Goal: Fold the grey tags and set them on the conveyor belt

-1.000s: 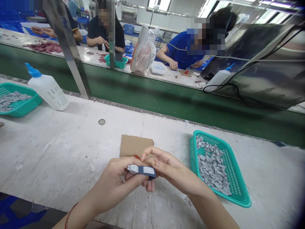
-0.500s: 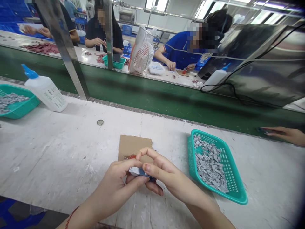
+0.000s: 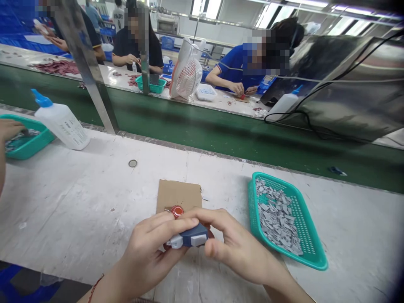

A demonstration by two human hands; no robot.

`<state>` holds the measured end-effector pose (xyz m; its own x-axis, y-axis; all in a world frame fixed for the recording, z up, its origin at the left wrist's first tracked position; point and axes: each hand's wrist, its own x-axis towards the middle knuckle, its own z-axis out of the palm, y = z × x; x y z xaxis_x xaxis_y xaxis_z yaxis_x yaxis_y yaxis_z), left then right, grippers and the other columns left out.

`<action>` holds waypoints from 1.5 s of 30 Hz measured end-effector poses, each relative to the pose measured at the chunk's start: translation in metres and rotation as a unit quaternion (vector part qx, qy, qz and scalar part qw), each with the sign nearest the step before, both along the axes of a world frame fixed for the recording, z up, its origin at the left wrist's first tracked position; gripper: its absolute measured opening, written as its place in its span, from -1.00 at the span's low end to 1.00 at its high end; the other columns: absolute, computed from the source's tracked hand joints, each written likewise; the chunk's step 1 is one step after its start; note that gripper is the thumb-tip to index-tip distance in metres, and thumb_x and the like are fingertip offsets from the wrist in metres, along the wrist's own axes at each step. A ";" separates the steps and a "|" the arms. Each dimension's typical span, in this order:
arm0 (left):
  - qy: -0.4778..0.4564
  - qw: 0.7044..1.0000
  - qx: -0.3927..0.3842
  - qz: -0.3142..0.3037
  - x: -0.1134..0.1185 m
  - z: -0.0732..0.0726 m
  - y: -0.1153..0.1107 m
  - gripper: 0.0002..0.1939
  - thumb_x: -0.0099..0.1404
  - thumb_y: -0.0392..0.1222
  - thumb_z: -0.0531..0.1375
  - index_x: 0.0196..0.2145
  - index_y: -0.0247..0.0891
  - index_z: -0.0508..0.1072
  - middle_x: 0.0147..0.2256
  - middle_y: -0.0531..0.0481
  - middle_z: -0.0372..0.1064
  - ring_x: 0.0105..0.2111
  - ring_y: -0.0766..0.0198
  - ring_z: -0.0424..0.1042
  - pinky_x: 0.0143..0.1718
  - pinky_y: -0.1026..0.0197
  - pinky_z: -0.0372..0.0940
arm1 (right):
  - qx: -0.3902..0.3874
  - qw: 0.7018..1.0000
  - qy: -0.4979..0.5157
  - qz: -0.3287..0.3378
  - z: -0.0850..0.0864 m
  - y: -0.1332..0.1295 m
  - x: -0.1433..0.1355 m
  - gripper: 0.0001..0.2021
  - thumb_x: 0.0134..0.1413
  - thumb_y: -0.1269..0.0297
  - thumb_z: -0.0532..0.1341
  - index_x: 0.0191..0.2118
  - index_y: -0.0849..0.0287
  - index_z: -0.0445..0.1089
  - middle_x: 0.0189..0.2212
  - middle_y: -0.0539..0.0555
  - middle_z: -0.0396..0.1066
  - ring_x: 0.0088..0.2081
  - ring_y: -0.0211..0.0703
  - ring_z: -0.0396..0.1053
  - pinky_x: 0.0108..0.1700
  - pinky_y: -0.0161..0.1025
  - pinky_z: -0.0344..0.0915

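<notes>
Cardboard (image 3: 178, 193) lay flat a little below the centre of the frame, and on its lower edge I saw a round red object (image 3: 177, 211). Just below this, I watched the left hand (image 3: 154, 240) holding a dark blue piece (image 3: 195, 236) between its thumb below and its fingers above; on the front of this piece there were two light grey parts. The right hand (image 3: 233, 244), on the right side of the piece, was loosely curved, with the thumb standing apart from the index finger; whether its hidden fingers touched the piece, I could not tell. In the lower right of the frame stood a green basket (image 3: 319, 260) with many small grey pieces (image 3: 277, 219) in it. At the left edge I could see a co-worker's hand (image 3: 11, 128) over another green basket (image 3: 30, 151), and just beside this basket stood a white bottle (image 3: 65, 126) with a blue cap. Across the middle ran a green belt (image 3: 189, 132). Behind it, in the upper right, a person in a blue shirt (image 3: 236, 65) was bending over the far table.
</notes>
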<state>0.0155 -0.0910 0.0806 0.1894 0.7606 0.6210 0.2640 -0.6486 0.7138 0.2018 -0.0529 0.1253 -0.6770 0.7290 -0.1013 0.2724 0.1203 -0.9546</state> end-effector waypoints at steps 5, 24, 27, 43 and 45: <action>0.021 0.999 0.032 0.003 0.002 0.000 0.001 -0.75 0.33 -0.31 0.14 -0.05 -0.36 0.46 -0.52 0.05 0.28 -0.52 0.40 0.25 -0.48 0.39 0.27 | 0.086 0.994 -0.057 -0.028 0.003 -0.008 -0.005 -0.65 0.07 -0.06 0.24 -0.30 0.16 0.47 -0.44 0.02 0.37 -0.39 -0.21 0.28 -0.37 -0.32 0.19; 0.093 0.992 0.067 -0.054 -0.001 -0.011 0.028 -0.66 0.28 -0.40 0.15 -0.03 -0.16 0.48 -0.57 0.11 0.17 -0.59 0.41 0.20 -0.59 0.41 0.16 | -0.170 0.980 0.102 0.026 -0.025 0.011 0.009 -0.71 0.00 0.07 0.32 -0.26 0.20 0.49 -0.45 -0.03 0.35 -0.42 -0.31 0.25 -0.35 -0.32 0.23; 0.106 0.990 -0.017 -0.091 -0.002 -0.013 0.043 -0.73 0.28 -0.34 0.16 -0.09 -0.14 0.51 -0.46 0.02 0.37 -0.47 0.35 0.37 -0.48 0.38 0.28 | -0.058 0.997 0.044 -0.029 -0.016 0.018 0.043 -0.65 0.16 0.04 0.18 -0.06 0.16 0.45 -0.36 0.02 0.40 -0.34 -0.26 0.32 -0.23 -0.27 0.28; 0.110 0.919 -0.268 0.269 -0.022 -0.048 0.269 -0.63 0.12 -0.02 0.20 -0.15 -0.24 0.50 -0.49 0.08 0.36 -0.43 0.23 0.37 -0.40 0.27 0.24 | 0.069 0.817 -0.416 -0.393 -0.068 0.043 0.195 -0.75 -0.07 0.55 0.18 -0.27 0.24 0.56 -0.38 0.12 0.52 -0.32 -0.15 0.43 -0.33 -0.34 0.20; 0.131 0.911 -0.257 0.293 -0.024 -0.048 0.280 -0.66 0.11 0.00 0.20 -0.19 -0.22 0.50 -0.51 0.10 0.33 -0.43 0.21 0.34 -0.36 0.23 0.24 | 0.071 0.815 -0.414 -0.399 -0.069 0.042 0.194 -0.78 -0.05 0.53 0.20 -0.29 0.24 0.56 -0.38 0.12 0.53 -0.33 -0.15 0.43 -0.32 -0.33 0.20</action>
<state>-0.0081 0.1889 0.0329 -0.2525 0.9565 0.1460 0.6635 0.0613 0.7457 0.3962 -0.0105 0.0565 0.2768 0.9478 -0.1583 0.8619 -0.3177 -0.3952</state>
